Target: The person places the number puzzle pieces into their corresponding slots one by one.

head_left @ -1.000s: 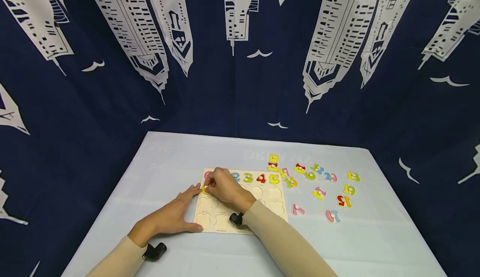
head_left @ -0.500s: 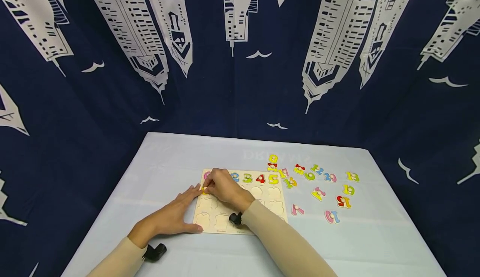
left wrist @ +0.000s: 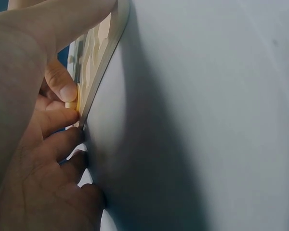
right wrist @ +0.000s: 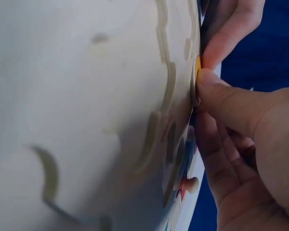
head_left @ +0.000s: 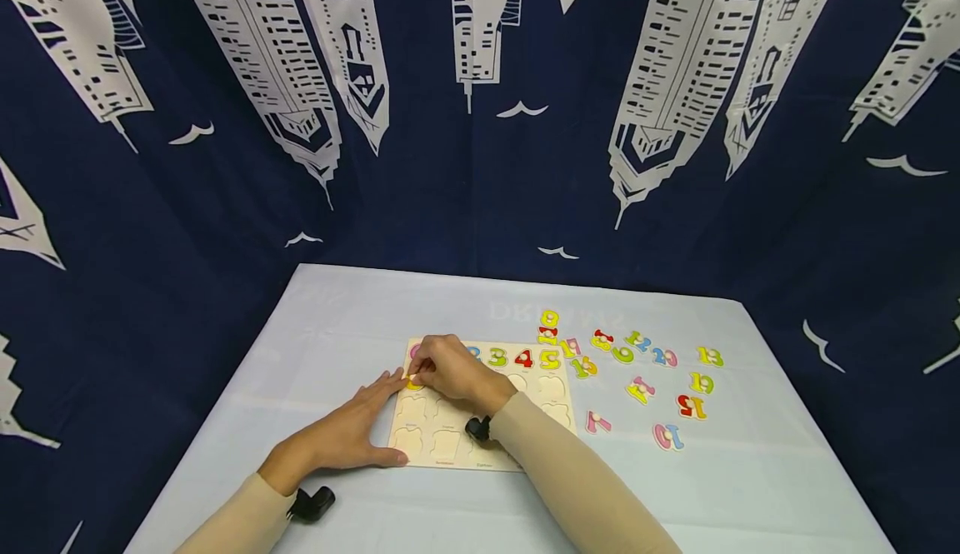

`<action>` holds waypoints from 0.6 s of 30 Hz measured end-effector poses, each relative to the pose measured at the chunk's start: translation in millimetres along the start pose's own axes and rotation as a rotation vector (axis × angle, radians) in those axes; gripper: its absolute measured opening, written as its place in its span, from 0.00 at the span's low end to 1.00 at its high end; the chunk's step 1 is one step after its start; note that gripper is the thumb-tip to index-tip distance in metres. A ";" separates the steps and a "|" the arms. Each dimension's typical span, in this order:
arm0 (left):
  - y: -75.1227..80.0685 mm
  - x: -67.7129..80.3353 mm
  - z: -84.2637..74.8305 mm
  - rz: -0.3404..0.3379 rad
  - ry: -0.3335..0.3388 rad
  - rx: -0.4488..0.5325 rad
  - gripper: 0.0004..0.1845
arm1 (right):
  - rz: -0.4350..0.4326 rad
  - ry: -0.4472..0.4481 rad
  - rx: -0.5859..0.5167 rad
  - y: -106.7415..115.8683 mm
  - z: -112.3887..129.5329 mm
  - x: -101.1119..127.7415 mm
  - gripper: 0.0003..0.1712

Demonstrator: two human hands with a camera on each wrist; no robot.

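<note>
A pale wooden number puzzle board (head_left: 427, 458) lies on the white table, with several outlined recesses. My right hand (head_left: 457, 371) pinches a yellow-orange puzzle piece (right wrist: 198, 65) at the left end of the board's second row. Its digit is mostly covered by the fingers. My left hand (head_left: 341, 433) rests along the board's left edge, fingers extended and thumb at the near corner. In the left wrist view, its fingertips are right beside the yellow-orange piece (left wrist: 78, 98). Coloured pieces fill the top row, among them a green 3 (head_left: 497, 357), a red 4 (head_left: 523, 359) and a yellow 5 (head_left: 550, 359).
Several loose number pieces lie right of the board, including a pink 7 (head_left: 597, 422), a pink-and-blue 10 (head_left: 667, 436) and a red-and-orange 15 (head_left: 692, 406). Some touch the board's far right corner. A navy cloth (head_left: 480, 187) with white buildings hangs behind the table.
Both hands stay almost where they were. The right fingers shift only slightly at the yellow-orange puzzle piece, and the head view moves a little.
</note>
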State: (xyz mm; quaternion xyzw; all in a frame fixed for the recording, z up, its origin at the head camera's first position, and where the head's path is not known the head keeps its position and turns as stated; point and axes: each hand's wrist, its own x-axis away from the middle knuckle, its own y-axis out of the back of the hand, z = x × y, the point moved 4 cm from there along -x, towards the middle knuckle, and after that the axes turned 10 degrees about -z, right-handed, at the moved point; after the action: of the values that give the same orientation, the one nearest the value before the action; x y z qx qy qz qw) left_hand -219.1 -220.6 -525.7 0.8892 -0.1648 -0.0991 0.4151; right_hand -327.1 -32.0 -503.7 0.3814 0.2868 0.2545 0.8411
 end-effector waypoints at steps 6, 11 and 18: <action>-1.5 -0.2 0.6 0.001 0.004 -0.003 0.68 | -0.005 0.009 0.001 1.2 0.5 -0.6 0.02; -1.5 -0.3 0.0 -0.002 0.006 -0.008 0.68 | -0.046 -0.021 -0.019 -0.5 2.2 0.6 0.02; -0.5 0.4 0.8 -0.003 0.007 -0.016 0.68 | -0.069 -0.082 0.009 -5.6 4.2 -0.1 0.02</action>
State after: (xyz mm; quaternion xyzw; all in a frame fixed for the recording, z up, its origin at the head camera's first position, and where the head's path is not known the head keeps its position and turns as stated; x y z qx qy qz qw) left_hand -218.9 -221.1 -526.7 0.8865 -0.1612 -0.0981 0.4225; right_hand -323.2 -37.4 -505.8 0.3851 0.2665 0.2081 0.8587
